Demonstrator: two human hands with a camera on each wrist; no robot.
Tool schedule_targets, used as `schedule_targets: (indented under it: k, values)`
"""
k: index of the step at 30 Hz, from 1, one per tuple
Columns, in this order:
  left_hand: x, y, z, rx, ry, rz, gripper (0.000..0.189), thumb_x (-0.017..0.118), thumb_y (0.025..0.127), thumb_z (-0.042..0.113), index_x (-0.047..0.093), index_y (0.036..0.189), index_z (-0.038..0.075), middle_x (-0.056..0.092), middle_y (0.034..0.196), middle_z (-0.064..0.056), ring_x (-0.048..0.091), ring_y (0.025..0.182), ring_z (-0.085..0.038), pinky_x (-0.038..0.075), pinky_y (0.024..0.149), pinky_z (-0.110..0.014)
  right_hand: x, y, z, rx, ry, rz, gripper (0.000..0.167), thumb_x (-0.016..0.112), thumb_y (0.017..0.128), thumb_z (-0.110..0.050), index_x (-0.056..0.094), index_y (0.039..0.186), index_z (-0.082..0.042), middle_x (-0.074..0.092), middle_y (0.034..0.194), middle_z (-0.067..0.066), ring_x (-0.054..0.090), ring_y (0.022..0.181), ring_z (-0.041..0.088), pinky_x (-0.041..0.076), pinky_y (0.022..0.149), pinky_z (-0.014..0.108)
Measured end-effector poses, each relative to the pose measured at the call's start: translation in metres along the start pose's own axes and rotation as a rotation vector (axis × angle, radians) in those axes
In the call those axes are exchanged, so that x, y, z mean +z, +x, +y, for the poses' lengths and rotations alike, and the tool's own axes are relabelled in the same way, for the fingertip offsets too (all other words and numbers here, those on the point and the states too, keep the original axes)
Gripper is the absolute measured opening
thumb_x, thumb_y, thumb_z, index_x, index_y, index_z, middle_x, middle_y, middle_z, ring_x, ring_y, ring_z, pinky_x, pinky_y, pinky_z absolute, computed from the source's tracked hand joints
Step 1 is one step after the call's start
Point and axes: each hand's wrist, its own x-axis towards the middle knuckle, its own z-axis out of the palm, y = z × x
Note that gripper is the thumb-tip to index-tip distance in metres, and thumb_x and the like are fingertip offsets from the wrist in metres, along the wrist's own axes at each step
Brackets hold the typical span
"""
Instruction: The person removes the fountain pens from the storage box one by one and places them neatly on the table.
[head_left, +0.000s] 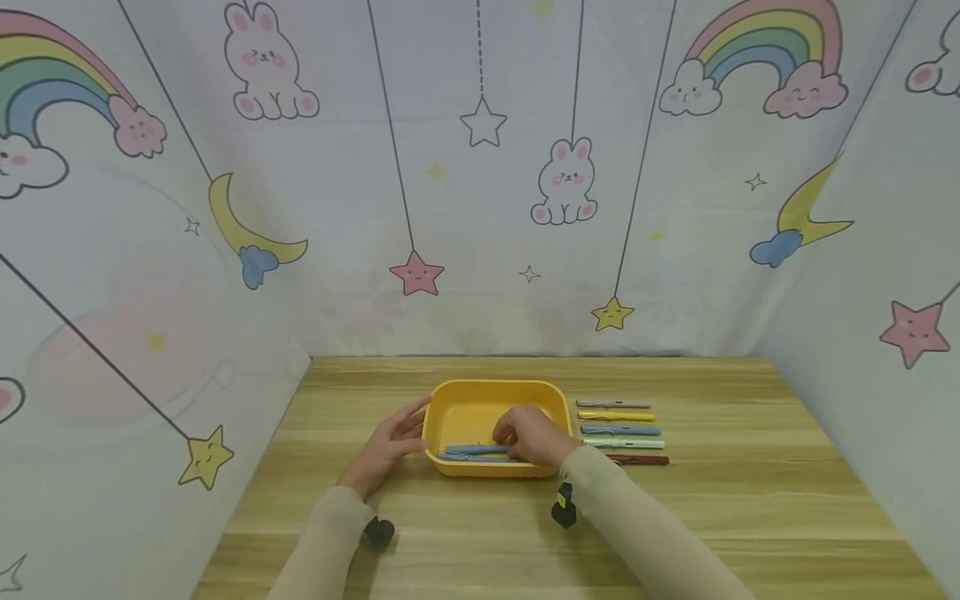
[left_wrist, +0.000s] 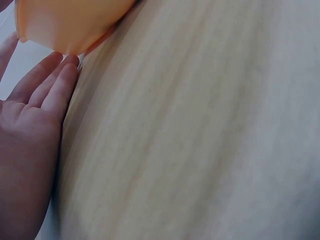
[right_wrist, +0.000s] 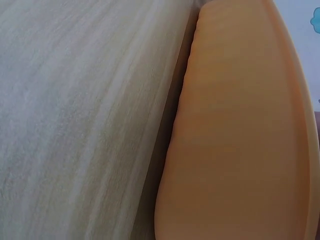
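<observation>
A yellow plastic box [head_left: 495, 387] sits on the wooden table, with several pens [head_left: 474, 450], some of them blue, lying along its near side. My left hand [head_left: 386, 447] is at the box's left end, its fingers extended against the outer wall. In the left wrist view those fingers [left_wrist: 57, 92] reach up to the underside of the box [left_wrist: 70, 25]. Inside the box, my right hand [head_left: 536, 435] has bent fingers at the right ends of the pens. Whether it pinches one is hidden. The right wrist view shows just the box's outer wall [right_wrist: 235, 125].
Right of the box lies a column of capped pens: a greyish one [head_left: 615, 404], a yellow one [head_left: 617, 416], a blue one [head_left: 621, 431], a pale green one [head_left: 626, 444] and a dark red one [head_left: 645, 460]. Patterned cloth [head_left: 480, 208] encloses the table's back and sides.
</observation>
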Motion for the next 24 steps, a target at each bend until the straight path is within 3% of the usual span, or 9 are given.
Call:
schedule_targets:
  k: [14, 24]
  values:
    - [-0.0008, 0.0004, -0.0001, 0.007, -0.018, -0.006, 0.074, 0.066, 0.100, -0.001, 0.036, 0.165, 0.017, 0.034, 0.168, -0.021, 0.037, 0.152, -0.040, 0.043, 0.114, -0.024, -0.0048, 0.0004, 0.0005, -0.092, -0.054, -0.006, 0.027, 0.076, 0.083, 0.013, 0.082, 0.105, -0.002, 0.080, 0.101, 0.008, 0.074, 0.089, 0.021, 0.063, 0.080, 0.035]
    - [-0.0010, 0.0013, -0.0025, 0.018, -0.018, -0.012, 0.075, 0.067, 0.099, -0.001, 0.035, 0.165, 0.016, 0.034, 0.167, -0.022, 0.037, 0.152, -0.041, 0.044, 0.112, -0.022, -0.0068, -0.0019, -0.0012, -0.059, -0.047, 0.045, 0.027, 0.075, 0.083, 0.012, 0.080, 0.107, 0.002, 0.080, 0.105, 0.013, 0.077, 0.098, 0.028, 0.064, 0.086, 0.043]
